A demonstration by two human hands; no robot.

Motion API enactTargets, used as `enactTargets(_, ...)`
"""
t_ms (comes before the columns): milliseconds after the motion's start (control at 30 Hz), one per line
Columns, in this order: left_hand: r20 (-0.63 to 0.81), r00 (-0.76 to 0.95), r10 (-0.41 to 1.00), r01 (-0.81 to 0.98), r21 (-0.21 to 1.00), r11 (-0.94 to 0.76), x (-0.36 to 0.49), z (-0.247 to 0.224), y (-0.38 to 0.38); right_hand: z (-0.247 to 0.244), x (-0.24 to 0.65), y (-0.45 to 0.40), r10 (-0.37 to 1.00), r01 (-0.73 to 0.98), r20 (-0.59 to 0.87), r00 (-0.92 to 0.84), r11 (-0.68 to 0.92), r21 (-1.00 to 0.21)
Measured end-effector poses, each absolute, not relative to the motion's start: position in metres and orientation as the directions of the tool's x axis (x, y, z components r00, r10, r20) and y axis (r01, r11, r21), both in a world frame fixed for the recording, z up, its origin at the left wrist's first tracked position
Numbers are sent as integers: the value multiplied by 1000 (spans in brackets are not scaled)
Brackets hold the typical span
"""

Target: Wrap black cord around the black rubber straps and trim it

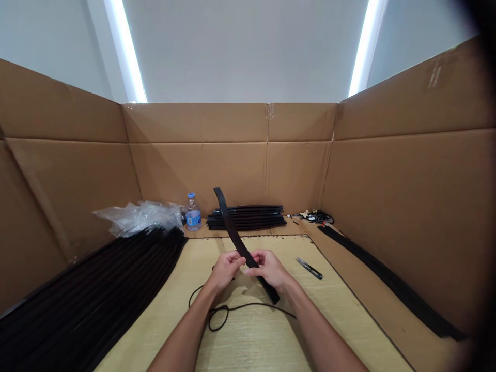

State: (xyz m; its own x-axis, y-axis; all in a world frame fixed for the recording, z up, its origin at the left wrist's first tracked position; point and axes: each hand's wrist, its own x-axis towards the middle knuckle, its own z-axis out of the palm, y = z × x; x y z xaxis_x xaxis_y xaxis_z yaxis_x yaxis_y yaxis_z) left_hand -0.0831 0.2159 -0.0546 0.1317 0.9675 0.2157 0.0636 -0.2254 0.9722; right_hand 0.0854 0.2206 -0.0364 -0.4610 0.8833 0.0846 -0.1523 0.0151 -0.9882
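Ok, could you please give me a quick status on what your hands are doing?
Left hand, right hand both on black strap, held upright. Black cord loose below them. Thread snips off to the right, not touched.

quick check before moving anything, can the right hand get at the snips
Probably yes. The snips lie just right of the right hand with nothing between them, so the way looks free, though that hand holds the black strap and would likely have to let go first.
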Motion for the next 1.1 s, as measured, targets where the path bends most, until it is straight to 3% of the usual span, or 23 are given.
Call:
enactTargets(200,255,87,963,92,961,-262,-81,-55,216,-36,89,218,808,-245,148,-570,5,-970)
enactTargets(467,268,45,962,89,958,-271,-78,-49,216,-41,76,218,878,-340,100,-468,-75,-937)
enactTargets(700,289,-29,957,74,955,-286,-71,-42,213,-44,74,221,915,-231,83,-396,-11,-973)
enactTargets(867,268,-35,963,59,962,-266,-71,-38,209,-42,75,224,905,-263,177,-387,76,-962)
enactTargets(1100,315,-17,949,51,948,-314,-63,-36,206,-51,72,225,921,-277,154,-359,53,-959)
